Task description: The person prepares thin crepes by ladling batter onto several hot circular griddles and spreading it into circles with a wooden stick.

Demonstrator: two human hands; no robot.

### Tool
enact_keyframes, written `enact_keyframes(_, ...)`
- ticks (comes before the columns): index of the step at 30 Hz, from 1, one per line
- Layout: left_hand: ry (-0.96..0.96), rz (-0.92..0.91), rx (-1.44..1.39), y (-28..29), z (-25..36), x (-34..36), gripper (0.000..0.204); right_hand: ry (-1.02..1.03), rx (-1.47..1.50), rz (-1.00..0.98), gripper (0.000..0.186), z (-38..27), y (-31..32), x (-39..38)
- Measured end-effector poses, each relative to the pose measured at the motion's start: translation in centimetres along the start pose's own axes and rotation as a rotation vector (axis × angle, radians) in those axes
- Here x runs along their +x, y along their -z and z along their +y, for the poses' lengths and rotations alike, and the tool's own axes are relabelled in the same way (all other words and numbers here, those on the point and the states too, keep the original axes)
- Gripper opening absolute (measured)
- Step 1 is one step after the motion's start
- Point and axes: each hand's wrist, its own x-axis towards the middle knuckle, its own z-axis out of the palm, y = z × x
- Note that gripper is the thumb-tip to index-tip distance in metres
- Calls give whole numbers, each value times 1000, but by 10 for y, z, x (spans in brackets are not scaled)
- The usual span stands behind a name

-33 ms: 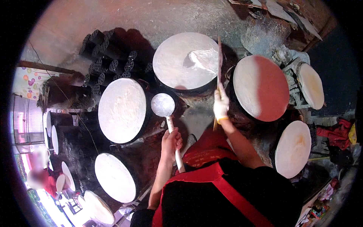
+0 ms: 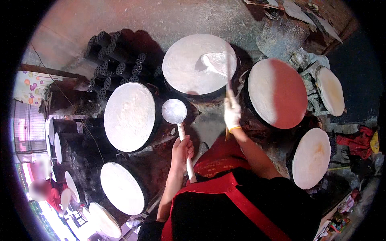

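Note:
My left hand [image 2: 183, 149] is wrapped round the pale handle of a ladle [image 2: 174, 111], its bowl coated white and held up between two round griddles. A white glove with a yellow cuff covers my right hand [image 2: 232, 113], closed on a long thin wooden stick [image 2: 228, 74]. The stick reaches forward over the right part of the front round griddle [image 2: 181, 76], blurred at its far end. A pale layer covers that griddle. Thick white batter [image 2: 217, 64] lies on its right half beside a small greyish patch. Whether the stick touches the batter, I cannot tell.
More pale-topped round griddles surround me: one near left [image 2: 129, 118], another lower left [image 2: 122, 188], one at right [image 2: 277, 94] half in reddish shade, another lower right [image 2: 311, 158]. Black perforated coal briquettes [image 2: 116, 60] are stacked behind. A red cloth [image 2: 358, 140] lies far right.
My right hand has moved a little to the left, bringing the stick over the front griddle's right part. The ladle has shifted very slightly right.

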Motion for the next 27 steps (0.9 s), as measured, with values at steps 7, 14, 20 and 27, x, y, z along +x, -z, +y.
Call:
enact_keyframes(7,27,-71,22,-4,3,0,14,-45,-55,-327,37,6,-6,64)
enact_keyframes(14,53,-79,77,7,10,32,17,4,-207,-522,38,-8,39,11)
enact_keyframes(20,-179,-62,432,-17,56,112,14,-51,-125,-298,39,-13,87,-51)
enact_keyframes(27,-191,-68,418,-70,56,194,7,-508,376,-348,40,9,16,-72)
